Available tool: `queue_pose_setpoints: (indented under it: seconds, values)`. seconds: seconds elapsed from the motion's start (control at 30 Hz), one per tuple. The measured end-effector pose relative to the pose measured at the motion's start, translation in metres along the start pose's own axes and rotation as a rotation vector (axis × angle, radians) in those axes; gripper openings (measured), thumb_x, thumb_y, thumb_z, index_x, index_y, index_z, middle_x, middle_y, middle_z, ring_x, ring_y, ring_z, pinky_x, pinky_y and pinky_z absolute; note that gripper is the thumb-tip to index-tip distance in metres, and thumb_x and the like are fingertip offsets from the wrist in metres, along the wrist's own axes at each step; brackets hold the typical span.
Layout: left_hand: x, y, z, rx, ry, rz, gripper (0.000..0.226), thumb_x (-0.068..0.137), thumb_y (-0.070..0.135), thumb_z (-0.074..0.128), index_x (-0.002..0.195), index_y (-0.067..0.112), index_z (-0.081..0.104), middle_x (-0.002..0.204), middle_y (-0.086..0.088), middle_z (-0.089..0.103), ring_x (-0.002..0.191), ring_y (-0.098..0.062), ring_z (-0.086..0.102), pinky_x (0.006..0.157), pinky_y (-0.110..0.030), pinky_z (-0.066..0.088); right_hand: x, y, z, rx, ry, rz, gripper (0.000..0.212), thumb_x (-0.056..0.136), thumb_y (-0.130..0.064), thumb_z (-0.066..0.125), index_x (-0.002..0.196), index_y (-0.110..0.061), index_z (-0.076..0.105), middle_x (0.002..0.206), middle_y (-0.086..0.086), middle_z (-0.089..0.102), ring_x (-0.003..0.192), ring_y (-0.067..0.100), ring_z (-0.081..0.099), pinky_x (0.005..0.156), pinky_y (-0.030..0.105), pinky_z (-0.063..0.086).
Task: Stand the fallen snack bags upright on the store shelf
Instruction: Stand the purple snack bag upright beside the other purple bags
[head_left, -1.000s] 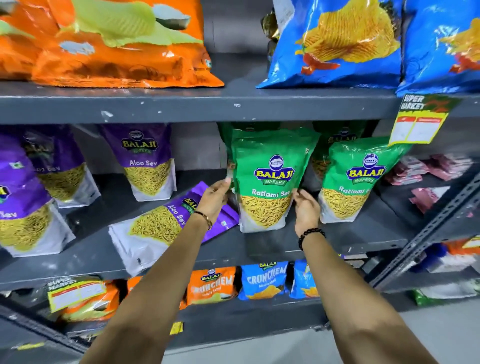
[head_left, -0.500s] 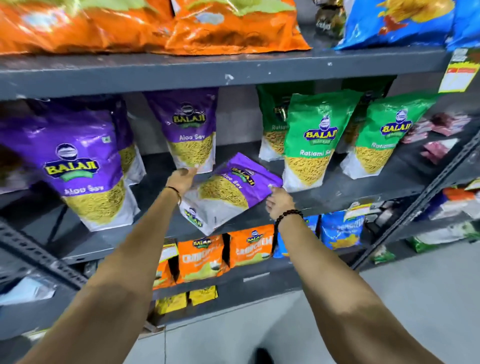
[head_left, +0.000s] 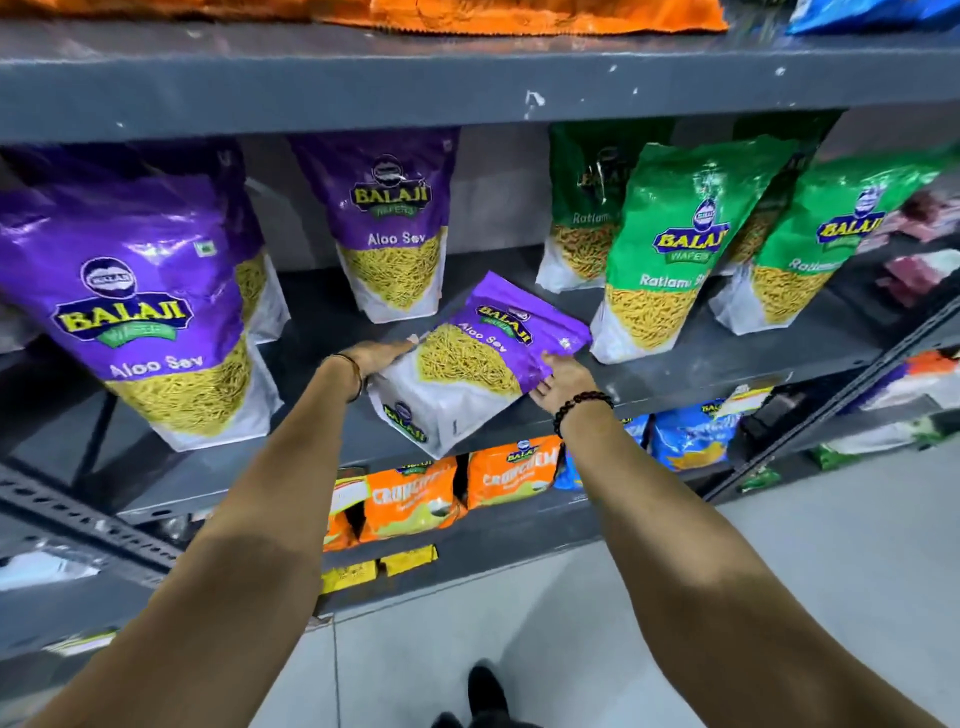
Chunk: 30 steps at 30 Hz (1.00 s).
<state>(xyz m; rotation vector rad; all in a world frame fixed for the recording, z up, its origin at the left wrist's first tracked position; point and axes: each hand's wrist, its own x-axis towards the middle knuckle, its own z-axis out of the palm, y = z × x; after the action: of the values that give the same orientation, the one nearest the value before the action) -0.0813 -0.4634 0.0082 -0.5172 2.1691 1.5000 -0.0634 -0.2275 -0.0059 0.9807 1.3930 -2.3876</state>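
Note:
A purple and white Aloo Sev bag (head_left: 475, 364) lies tilted on the grey middle shelf (head_left: 691, 374), its purple top pointing up to the right. My left hand (head_left: 375, 357) grips its left edge. My right hand (head_left: 558, 378) holds its right lower edge. Upright purple Aloo Sev bags stand behind it (head_left: 392, 228) and at the left (head_left: 140, 306). Upright green Ratlami Sev bags (head_left: 675, 249) stand to the right.
Orange bags lie on the top shelf (head_left: 519, 73). Orange (head_left: 410, 499) and blue (head_left: 691, 434) Crunchem packs fill the lower shelf. A slotted metal upright (head_left: 78, 514) crosses at the left. Pale floor tiles (head_left: 571, 649) lie below.
My hands left the green bag and took hold of the fallen purple bag, lifting its top off the shelf. The view has swung left and downward.

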Motion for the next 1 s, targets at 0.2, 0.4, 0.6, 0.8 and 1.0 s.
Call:
queue_pose_setpoints:
  seconds: [0.2,0.4,0.6,0.8,1.0]
  values:
    - [-0.003,-0.007,-0.009,0.043,-0.072,0.051,0.048,0.072,0.048,0.069,0.103,0.012,0.067,0.115,-0.017,0.067,0.107,-0.031,0.062,0.103,-0.046,0.045,0.004,-0.003,-0.001,0.023,-0.065,-0.053,0.019,0.092,-0.026,0.055,0.076,-0.015,0.053,0.067,0.004,0.049,0.049,0.011,0.041,0.084,0.032,0.052]
    - [-0.026,-0.022,-0.015,-0.169,-0.081,0.202,0.014,0.075,0.022,0.072,0.086,0.013,0.07,0.085,-0.001,0.075,0.076,-0.013,0.069,0.073,-0.021,0.057,-0.017,-0.018,0.013,0.247,-0.426,-0.216,0.016,0.098,-0.021,0.042,0.091,-0.018,0.056,0.098,0.0,0.069,0.085,0.014,0.066,0.068,0.028,0.059]
    - [-0.061,-0.03,-0.017,-0.314,0.002,0.428,0.022,0.072,-0.002,0.07,0.076,0.019,0.064,0.06,0.016,0.073,0.057,0.003,0.066,0.049,-0.011,0.05,-0.051,-0.047,0.038,0.185,-0.677,-0.346,0.018,0.097,-0.017,0.042,0.094,-0.018,0.059,0.092,-0.001,0.074,0.087,0.011,0.068,0.094,0.037,0.051]
    - [-0.082,-0.029,-0.026,-0.376,0.05,0.514,0.024,0.07,-0.004,0.072,0.08,0.017,0.063,0.062,0.014,0.074,0.057,0.002,0.066,0.049,-0.012,0.049,-0.073,-0.061,0.049,0.154,-0.82,-0.388,0.022,0.098,-0.014,0.038,0.101,-0.016,0.059,0.088,-0.004,0.077,0.081,0.006,0.071,0.087,0.029,0.054]
    - [-0.081,-0.034,-0.031,-0.395,0.091,0.53,0.027,0.068,-0.006,0.072,0.074,0.018,0.063,0.06,0.015,0.073,0.056,0.003,0.066,0.048,-0.013,0.05,-0.074,-0.061,0.059,0.105,-0.849,-0.394,0.02,0.097,-0.013,0.041,0.098,-0.017,0.06,0.091,-0.004,0.077,0.085,0.007,0.071,0.09,0.03,0.053]
